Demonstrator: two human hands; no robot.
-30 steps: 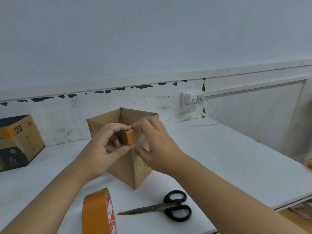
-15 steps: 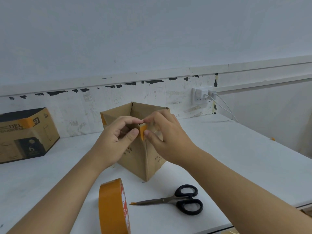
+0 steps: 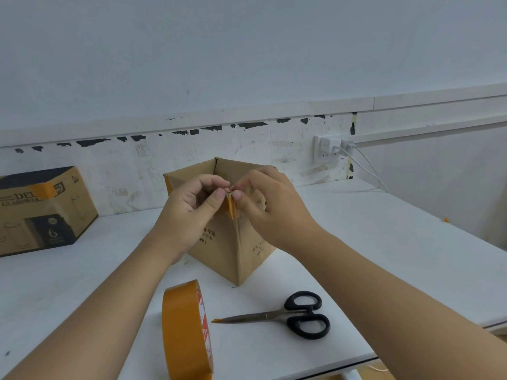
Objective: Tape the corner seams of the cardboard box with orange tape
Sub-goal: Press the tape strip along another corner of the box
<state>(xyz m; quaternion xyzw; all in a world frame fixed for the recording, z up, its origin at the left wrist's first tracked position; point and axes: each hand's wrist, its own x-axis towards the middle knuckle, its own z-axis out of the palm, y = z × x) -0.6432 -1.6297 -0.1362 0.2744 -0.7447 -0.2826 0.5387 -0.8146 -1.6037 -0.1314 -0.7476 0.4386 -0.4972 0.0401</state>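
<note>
Both hands, left hand [image 3: 189, 212] and right hand [image 3: 270, 207], pinch orange tape strip [image 3: 231, 206] at cardboard box [image 3: 222, 250] near corner, apparently pressing; tape roll [image 3: 185, 329] at 6 o'clock.

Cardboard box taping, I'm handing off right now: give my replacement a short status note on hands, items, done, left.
Left hand and right hand both pinch the orange tape strip onto the near corner's top on the cardboard box.
Tape roll stands on the table in front; scissors lie right of it.
Done: left corner shows some orange tape.
Left: press this strip flat; below it the near seam is bare. Other corners can't be judged.
</note>
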